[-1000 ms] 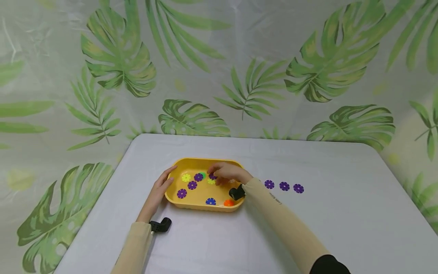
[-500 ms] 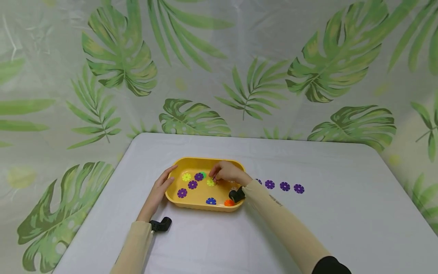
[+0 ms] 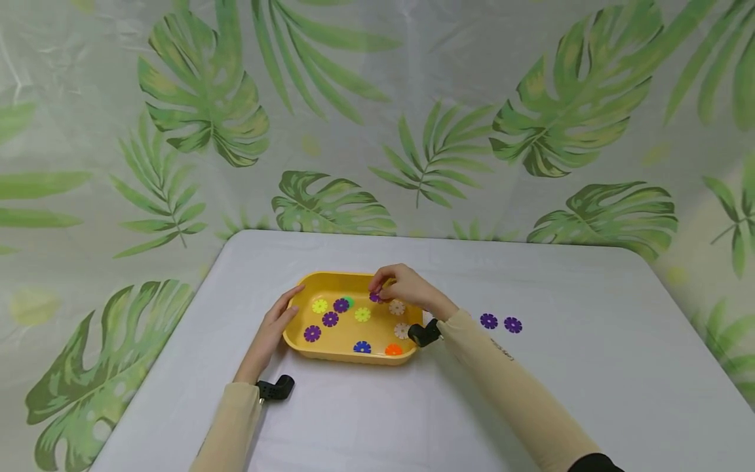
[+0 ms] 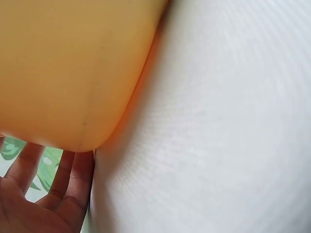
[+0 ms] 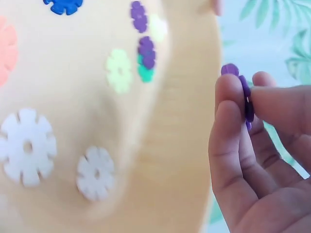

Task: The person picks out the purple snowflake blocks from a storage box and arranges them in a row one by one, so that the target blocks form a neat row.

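Observation:
A yellow tray [image 3: 297,344] sits on the white table and holds several flower-shaped discs in purple, yellow, green, blue, orange and white. My right hand [image 3: 403,286] is raised above the tray's far right part and pinches a purple disc [image 3: 375,297] [image 5: 244,92] between thumb and fingers. My left hand [image 3: 274,323] rests with straight fingers against the tray's left wall [image 4: 73,73]. Two white discs [image 5: 26,145] lie on the tray floor below the right hand.
Two purple discs [image 3: 488,320] lie in a row on the table right of the tray; my right sleeve hides the stretch beside them. A leaf-patterned curtain [image 3: 377,118] backs the table. Black wrist cameras [image 3: 277,388] sit on both forearms.
My right hand has lifted out of the tray with a purple disc pinched and drawn toward the far right. Two white discs it covered now show. The left hand has stayed put.

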A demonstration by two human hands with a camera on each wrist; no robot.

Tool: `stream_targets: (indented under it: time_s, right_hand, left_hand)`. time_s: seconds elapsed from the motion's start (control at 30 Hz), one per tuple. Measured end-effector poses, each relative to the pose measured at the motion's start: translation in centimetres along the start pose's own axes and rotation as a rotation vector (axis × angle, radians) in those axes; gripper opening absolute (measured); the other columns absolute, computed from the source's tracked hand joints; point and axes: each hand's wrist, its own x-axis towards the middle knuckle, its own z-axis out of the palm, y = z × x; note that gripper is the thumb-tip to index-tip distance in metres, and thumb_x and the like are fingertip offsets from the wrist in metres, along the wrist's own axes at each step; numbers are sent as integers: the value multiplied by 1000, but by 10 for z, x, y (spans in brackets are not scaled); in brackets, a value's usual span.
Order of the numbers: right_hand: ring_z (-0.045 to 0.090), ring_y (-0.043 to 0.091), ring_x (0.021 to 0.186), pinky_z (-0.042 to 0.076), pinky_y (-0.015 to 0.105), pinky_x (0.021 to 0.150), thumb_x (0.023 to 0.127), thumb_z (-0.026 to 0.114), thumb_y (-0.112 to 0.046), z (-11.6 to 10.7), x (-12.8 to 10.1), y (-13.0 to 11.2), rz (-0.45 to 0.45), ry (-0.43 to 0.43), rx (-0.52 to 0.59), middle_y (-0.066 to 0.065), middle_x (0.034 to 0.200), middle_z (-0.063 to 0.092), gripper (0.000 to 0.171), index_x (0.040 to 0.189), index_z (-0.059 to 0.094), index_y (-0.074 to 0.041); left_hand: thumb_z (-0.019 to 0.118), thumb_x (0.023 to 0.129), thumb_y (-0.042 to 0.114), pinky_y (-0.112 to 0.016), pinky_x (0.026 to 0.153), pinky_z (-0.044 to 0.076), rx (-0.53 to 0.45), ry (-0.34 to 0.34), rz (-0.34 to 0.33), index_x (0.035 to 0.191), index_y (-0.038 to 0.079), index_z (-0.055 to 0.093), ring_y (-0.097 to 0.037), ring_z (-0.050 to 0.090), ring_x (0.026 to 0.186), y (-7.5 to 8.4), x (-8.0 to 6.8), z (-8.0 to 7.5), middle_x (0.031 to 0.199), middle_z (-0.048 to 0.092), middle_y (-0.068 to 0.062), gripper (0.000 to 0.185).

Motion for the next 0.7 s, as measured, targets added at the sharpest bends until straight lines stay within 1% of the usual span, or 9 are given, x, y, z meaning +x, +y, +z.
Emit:
stream_targets:
  time_s: [0.07,0.17,0.3,0.37,0.47,0.53,0.57,0.63,0.7]
  right_hand:
    - [61,23,92,54,34,85,87,57,6,-9,-6,-1,6,8,0,12,105,65,19,105,66,5]
    - [61,24,96,53,35,87,88,57,3,-23,-17,2,-3,0,16,13,108,64,21,106,66,4]
    - [62,27,93,54,39,86,88,55,2,-43,-34,9,-33,-3,50,16,108,62,22,109,64,5]
    - [61,30,91,54,42,85,89,55,1,-53,-44,15,-35,10,53,17,108,61,23,111,62,5]
    - [61,34,89,55,43,83,89,55,-1,-70,-59,30,-22,38,50,18,109,58,24,112,61,4]
    - [61,34,87,55,41,81,90,55,-3,-81,-71,42,-5,61,36,18,109,57,25,114,59,4]
    - [61,33,87,56,40,79,90,56,-4,-87,-77,49,6,74,31,18,110,57,25,114,59,3]
    - [61,33,86,56,41,79,91,56,-5,-98,-91,63,24,95,32,19,111,56,25,115,59,4]
    - [62,30,84,56,39,78,91,57,-5,-110,-105,77,26,114,34,20,112,55,26,116,57,5]
  left_hand:
    - [39,104,16,-49,115,14,12,-3,-4,148,9,34,-30,16,143,5,-2,1,156,23,-13,45]
    - [38,104,17,-49,115,14,16,-3,-17,148,9,34,-30,17,143,9,-3,2,156,23,-12,45]
    - [38,104,17,-49,115,14,6,-2,-33,148,10,34,-29,17,143,9,-3,2,156,22,-12,45]
    - [38,104,17,-48,115,15,3,-1,-37,148,10,34,-29,17,143,8,-3,2,156,22,-11,45]
    - [38,104,17,-47,115,15,2,-3,-39,148,10,35,-29,17,143,8,-3,3,156,22,-12,45]
    - [38,104,17,-47,115,15,3,-5,-37,148,10,35,-30,17,143,8,-3,3,156,22,-12,45]
    - [38,104,17,-48,115,15,3,-5,-36,148,9,34,-30,17,143,8,-3,3,156,22,-12,45]
    - [38,104,16,-48,115,15,1,-6,-32,148,9,35,-30,17,143,8,-3,2,156,22,-12,45]
    - [38,104,16,-47,115,15,1,-5,-28,148,10,35,-29,17,143,8,-3,2,156,22,-12,45]
